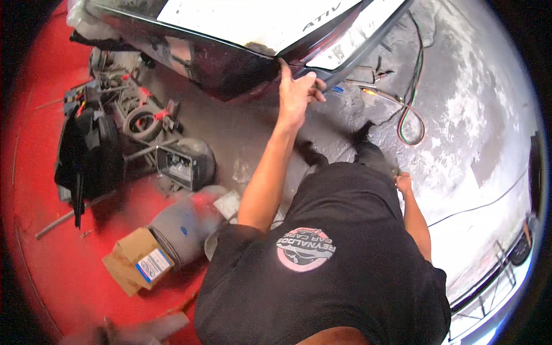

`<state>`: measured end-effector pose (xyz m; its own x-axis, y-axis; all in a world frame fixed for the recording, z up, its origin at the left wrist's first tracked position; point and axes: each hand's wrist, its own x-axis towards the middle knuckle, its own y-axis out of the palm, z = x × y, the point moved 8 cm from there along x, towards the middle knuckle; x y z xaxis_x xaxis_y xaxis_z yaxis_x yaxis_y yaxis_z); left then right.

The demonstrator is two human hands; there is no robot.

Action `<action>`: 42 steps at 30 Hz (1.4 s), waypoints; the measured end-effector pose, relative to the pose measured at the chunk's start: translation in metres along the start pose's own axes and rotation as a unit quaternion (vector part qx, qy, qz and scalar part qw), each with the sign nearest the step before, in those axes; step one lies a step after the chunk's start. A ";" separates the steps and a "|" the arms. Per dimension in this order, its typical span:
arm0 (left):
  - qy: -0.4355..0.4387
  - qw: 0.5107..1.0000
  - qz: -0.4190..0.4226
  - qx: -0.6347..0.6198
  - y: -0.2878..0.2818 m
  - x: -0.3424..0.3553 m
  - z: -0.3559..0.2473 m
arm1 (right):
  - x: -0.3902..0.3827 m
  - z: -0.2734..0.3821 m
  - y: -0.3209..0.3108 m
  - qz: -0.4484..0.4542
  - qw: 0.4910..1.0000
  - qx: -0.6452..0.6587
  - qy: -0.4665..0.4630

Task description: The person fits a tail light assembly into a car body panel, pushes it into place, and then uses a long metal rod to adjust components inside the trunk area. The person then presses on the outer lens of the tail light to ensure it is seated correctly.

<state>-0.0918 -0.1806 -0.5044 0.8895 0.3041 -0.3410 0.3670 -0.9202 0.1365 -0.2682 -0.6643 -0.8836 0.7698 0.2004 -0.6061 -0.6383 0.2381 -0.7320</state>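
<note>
At the rear corner of a dark car body, my left hand (296, 96) reaches up with the index fingertip against the edge of a panel (241, 60). Its thumb stands apart and the other fingers curl loosely, with nothing in them. Beside that finger, a worn, bare-looking patch (257, 47) marks the panel edge. White covering sheets (230, 20) lie over the upper car surface. My right hand (404, 182) hangs low next to my right thigh, its fingers curled. Whatever it may hold is hidden.
Left, on the red floor (43, 201), lie a black plastic part (86, 149), several metal parts, and a work lamp (181, 164). Nearer stand a grey drum (190, 224) and a cardboard box (138, 261). A looped hose (411, 123) and a screwdriver (374, 92) lie right of the car.
</note>
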 end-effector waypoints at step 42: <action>0.226 0.761 0.380 0.475 0.371 0.162 0.075 | 0.135 0.119 -0.507 -0.031 0.886 0.447 -0.123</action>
<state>0.1681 -0.4909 -0.5788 0.8284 -0.5484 -0.1142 -0.4707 -0.5710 -0.6726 0.1589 -0.6447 -0.5566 0.8502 0.3351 -0.4061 -0.4261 0.8910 -0.1568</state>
